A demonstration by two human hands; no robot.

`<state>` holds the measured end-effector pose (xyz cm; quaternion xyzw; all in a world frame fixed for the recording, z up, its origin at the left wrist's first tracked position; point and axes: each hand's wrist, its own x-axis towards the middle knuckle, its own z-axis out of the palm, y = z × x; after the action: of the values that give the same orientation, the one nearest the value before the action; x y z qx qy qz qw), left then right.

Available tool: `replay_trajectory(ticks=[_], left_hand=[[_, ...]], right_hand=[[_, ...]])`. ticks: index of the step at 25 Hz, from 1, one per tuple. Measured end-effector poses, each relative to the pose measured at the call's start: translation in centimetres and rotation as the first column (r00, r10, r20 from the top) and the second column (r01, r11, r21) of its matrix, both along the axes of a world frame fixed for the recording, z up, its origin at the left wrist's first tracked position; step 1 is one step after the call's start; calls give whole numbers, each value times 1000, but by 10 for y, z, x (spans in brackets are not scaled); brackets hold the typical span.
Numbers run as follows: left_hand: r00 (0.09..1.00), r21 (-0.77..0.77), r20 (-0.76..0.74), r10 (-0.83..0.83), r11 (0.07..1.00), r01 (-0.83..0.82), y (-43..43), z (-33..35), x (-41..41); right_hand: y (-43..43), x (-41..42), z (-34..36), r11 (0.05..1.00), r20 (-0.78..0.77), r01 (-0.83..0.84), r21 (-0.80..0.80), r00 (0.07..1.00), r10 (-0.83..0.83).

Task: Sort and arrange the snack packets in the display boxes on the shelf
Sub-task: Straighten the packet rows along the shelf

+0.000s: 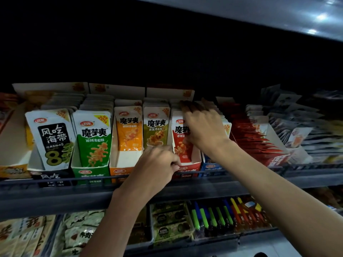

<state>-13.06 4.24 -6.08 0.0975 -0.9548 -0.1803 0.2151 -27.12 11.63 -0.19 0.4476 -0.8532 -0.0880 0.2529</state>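
Left hand [157,164] pinches front edge of red display box [193,167]. At its 1 o'clock, right hand [202,127] clamps red packets [182,151], fingers [187,108] over their tops.

The head-worn wide-angle camera faced the shelf [55,191] head-on from close up. The red display box [193,167] and its snack packets [183,153] sat mid-frame, with a lower shelf [269,243] beneath.
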Motion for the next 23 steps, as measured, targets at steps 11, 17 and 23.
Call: replay_trajectory(ticks=[11, 17, 23], left_hand=[[995, -109, -26, 93, 989, -95, 6, -2, -2], [977, -186, -211, 40, 979, -81, 37, 1, -21], [994, -209, -104, -29, 978, 7, 55, -17, -43]], right_hand=[[33, 4, -5, 981, -99, -96, -169, 992, 80], [115, -19, -17, 911, 215, -32, -411, 968, 131], [106, -32, -29, 950, 209, -97, -297, 964, 164]])
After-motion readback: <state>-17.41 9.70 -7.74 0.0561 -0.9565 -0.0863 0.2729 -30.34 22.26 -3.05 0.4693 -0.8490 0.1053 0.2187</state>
